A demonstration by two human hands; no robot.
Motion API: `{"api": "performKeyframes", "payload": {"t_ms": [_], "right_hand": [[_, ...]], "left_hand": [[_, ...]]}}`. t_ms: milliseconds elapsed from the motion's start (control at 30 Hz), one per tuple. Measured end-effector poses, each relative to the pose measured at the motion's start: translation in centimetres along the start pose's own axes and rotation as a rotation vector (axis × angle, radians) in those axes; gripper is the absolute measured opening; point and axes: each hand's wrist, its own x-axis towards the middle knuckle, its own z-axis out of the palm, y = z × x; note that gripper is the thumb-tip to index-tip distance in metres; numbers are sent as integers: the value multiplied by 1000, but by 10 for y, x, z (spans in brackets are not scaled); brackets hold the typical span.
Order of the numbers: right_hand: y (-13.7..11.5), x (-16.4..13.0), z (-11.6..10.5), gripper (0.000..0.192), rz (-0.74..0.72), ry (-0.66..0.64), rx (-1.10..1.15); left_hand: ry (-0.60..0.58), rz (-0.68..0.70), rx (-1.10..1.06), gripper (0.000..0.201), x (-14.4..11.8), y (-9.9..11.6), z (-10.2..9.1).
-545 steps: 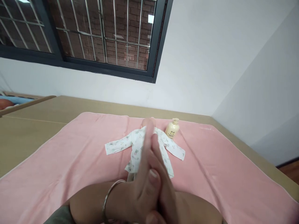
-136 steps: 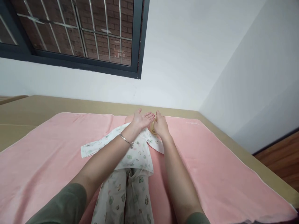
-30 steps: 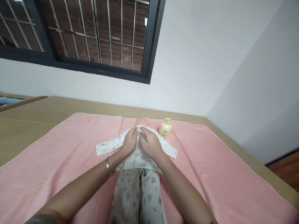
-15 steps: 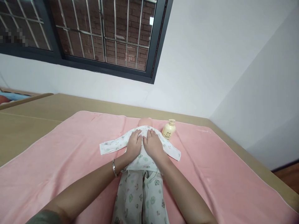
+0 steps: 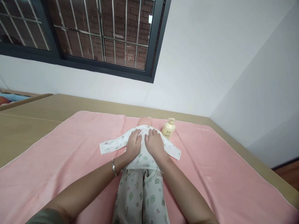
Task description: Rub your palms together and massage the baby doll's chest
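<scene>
Cream pump bottle (image 5: 168, 129), pink blanket (image 5: 210, 168), barred window (image 5: 98, 34)

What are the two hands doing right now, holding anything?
Left hand: open, palm flat on the doll's printed top, gripping nothing.
Right hand: open, flat on the same top beside the left, gripping nothing.

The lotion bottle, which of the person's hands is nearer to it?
Right. The right hand lies flat on the doll's shirt, just left of the lotion bottle; the left hand lies beyond it, farther away.
</scene>
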Motion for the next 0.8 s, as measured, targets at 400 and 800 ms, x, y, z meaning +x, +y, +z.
{"api": "performKeyframes", "payload": {"t_ms": [400, 800], "right_hand": [[12, 13, 4, 54, -37, 27, 133], [-6, -3, 1, 53, -117, -10, 61]], "left_hand": [[-12, 37, 44, 41, -2, -4, 0], [-42, 82, 132, 44, 3, -10, 0]]}}
